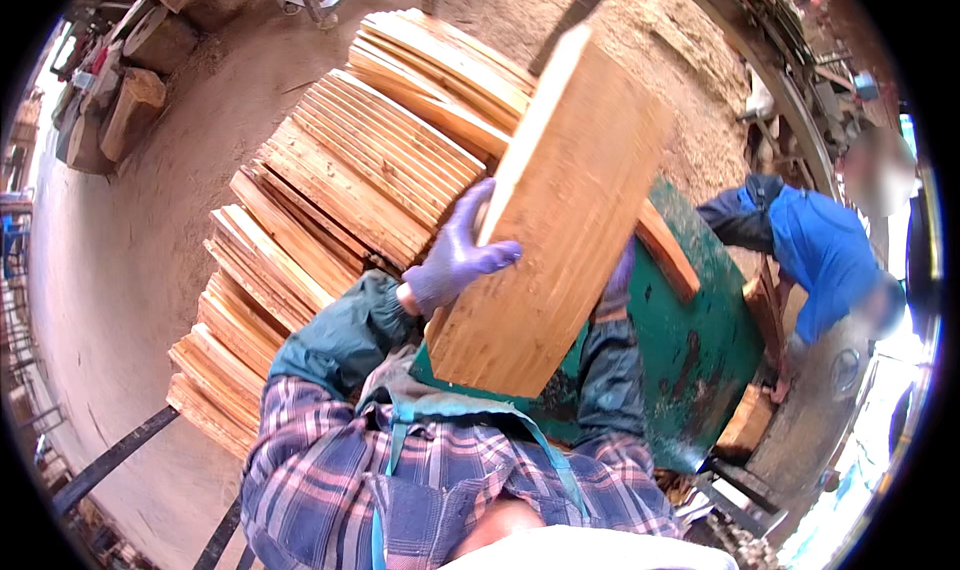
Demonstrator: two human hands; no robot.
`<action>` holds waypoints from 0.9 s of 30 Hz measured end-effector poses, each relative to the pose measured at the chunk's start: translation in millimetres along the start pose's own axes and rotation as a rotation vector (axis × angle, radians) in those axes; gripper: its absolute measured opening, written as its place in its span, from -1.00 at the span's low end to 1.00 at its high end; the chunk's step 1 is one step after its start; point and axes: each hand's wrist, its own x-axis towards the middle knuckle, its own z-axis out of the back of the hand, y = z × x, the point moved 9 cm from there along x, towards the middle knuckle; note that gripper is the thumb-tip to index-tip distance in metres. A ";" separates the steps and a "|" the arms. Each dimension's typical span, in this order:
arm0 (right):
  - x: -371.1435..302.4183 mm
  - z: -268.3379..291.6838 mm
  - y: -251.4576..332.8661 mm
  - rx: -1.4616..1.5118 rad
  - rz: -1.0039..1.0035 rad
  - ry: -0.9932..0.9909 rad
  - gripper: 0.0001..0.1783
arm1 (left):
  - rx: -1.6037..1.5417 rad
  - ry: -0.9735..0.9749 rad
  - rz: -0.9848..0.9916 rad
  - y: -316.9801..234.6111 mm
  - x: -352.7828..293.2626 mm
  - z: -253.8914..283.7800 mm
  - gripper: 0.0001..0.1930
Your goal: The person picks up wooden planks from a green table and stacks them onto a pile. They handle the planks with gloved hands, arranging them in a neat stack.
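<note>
A wide, pale wooden board (565, 210) is held up tilted in front of my chest, over a green work surface (700, 360). My left hand (458, 255), in a purple glove, grips its left edge, the thumb lying across the face. My right hand (617, 280), also gloved in purple, is at the board's right side; most of its fingers are hidden behind the wood. A narrow wooden piece (667, 250) lies on the green surface just right of the board. Stacked wooden slats (375, 165) stand in a long row to the left of my hands.
At the right, a person in blue (815, 245) bends by the green surface, a hand near a wood block (747, 420). Cut logs (135, 110) lie at the far left. Sawdust (690, 100) covers the ground ahead. A dark metal bar (115, 460) sticks out at lower left.
</note>
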 end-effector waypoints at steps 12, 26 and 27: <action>351.2 -220.0 22.5 -1.635 0.523 0.649 -0.46 | -0.256 -0.600 -0.395 -15.0 193.8 162.5 -0.04; -11.9 29.2 3.6 -0.733 -0.102 -0.165 -0.68 | 0.196 -0.224 0.134 202.1 293.4 145.7 -0.62; -47.6 53.7 -6.8 -0.665 -0.126 -0.315 -0.69 | 0.093 -0.180 0.111 175.9 280.2 100.5 -0.58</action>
